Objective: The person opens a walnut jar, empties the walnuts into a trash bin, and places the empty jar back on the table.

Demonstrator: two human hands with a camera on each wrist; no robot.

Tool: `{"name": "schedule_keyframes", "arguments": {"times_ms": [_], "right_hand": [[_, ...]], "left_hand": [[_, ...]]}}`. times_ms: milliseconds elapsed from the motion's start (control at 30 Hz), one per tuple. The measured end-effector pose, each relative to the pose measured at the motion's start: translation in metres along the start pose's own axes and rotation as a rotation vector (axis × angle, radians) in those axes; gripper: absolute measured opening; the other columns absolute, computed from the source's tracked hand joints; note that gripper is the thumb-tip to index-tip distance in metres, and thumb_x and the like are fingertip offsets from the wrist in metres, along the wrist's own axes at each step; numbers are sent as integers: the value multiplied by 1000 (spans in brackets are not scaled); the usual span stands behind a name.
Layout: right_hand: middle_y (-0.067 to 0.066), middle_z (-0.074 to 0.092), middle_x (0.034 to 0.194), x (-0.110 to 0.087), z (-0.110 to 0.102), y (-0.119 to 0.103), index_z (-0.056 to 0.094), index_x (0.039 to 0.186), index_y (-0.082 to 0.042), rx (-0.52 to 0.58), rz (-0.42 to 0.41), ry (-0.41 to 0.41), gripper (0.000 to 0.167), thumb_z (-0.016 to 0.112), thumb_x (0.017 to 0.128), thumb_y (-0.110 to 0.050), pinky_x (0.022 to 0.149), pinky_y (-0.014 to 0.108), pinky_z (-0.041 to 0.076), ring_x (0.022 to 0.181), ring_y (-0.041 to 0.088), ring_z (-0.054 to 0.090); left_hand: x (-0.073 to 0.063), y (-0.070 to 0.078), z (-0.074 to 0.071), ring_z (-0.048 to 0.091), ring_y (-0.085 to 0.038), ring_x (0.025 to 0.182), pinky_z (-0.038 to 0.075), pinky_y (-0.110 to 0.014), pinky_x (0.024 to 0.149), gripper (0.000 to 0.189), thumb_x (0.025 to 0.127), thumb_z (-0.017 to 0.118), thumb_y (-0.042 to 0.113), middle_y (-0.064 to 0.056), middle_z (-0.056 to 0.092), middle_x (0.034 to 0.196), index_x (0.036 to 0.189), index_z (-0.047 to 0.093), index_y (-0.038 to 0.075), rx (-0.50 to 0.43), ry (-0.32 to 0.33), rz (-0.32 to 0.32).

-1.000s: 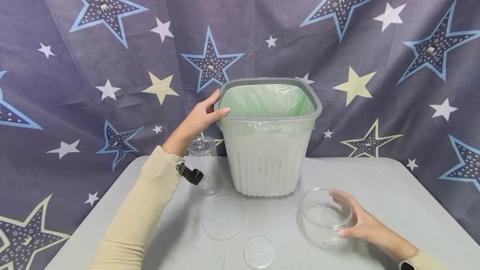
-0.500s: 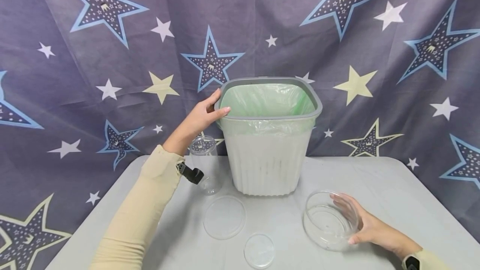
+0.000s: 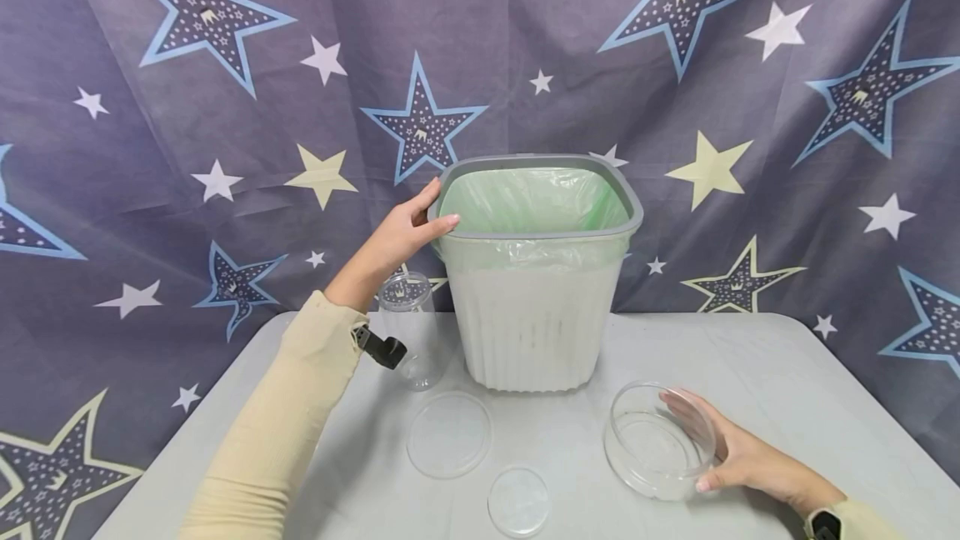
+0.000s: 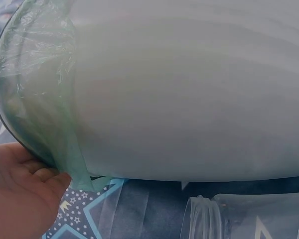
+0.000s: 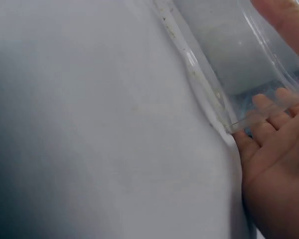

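Note:
My left hand [image 3: 405, 230] grips the left side of the grey rim of a white ribbed trash bin [image 3: 532, 323], thumb over the rim and fingers outside. A thin green bag [image 4: 40, 74] lines the bin and folds over its outside. At the front right, my right hand [image 3: 738, 448] holds a clear, shallow round container [image 3: 633, 469] by its right side, thumb in front and fingers behind. In the right wrist view, the lower edge of the container [image 5: 189, 57] lies close along the white table, with my fingers [image 5: 264, 129] curved against its wall.
A tall clear plastic jar [image 3: 417, 348] stands left of the bin, under my left wrist. Two clear round lids, a larger one [image 3: 450, 436] and a smaller one [image 3: 519, 502], lie flat on the table [image 3: 570, 440]. A star-patterned curtain [image 3: 570, 40] hangs behind.
My right hand has shifted slightly right with the round container, which now shows more of its inside. For the last half second it has barely moved. The left hand stays on the bin's rim.

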State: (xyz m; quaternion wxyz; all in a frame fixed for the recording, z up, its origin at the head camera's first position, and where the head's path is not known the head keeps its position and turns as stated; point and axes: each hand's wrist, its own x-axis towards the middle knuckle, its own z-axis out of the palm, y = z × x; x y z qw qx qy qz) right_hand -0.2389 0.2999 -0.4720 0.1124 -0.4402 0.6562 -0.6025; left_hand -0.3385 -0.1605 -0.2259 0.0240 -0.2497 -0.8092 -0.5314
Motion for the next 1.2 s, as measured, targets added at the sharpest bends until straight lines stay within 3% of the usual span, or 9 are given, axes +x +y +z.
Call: {"name": "schedule_keyframes", "arguments": {"times_ms": [233,433,633,800,967,1100,1200], "right_hand": [[20,13,155,-2,2,-1,3,148,4,22,71,17,99,71,77,3,107,10,18,140,3,18],[18,14,156,-3,2,1,1,148,5,19,71,18,99,71,77,3,106,10,18,140,1,19],[9,19,156,0,3,-2,1,147,7,-6,60,19,102,72,75,5,106,9,17,139,0,20],[-4,24,155,3,1,-7,0,146,9,-50,71,20,101,72,76,3,105,8,17,137,-4,21],[-9,20,155,3,-5,-18,-3,146,8,-48,55,16,100,71,80,-2,104,10,21,138,-3,19],[3,11,158,4,-14,-27,-8,145,10,10,-11,-35,95,65,85,-1,107,14,23,141,4,16],[8,10,158,7,-22,-36,-8,144,11,-15,-50,-35,91,61,86,6,107,16,25,142,7,17]], "left_hand": [[0,-1,0,8,-16,144,20,-35,114,75,94,54,24,-3,-1,159,150,8,6,-4,0,5],[1,-1,1,6,-15,144,19,-34,114,74,94,53,23,-4,-1,159,150,8,6,-8,-2,8],[3,-5,1,6,-15,144,18,-33,115,75,94,54,24,-4,0,159,150,9,5,1,10,0],[1,-7,2,9,-15,144,19,-33,115,72,96,52,25,-5,1,159,150,10,3,11,25,36],[-8,-11,-2,11,-15,143,20,-36,114,64,99,46,27,-3,6,158,150,14,7,66,29,93],[-20,-22,-12,14,-20,143,21,-40,114,59,100,44,25,-6,11,158,150,18,9,136,57,126],[-31,-32,-25,15,-24,143,20,-44,114,59,99,46,28,-7,13,157,150,21,11,205,86,106]]}}
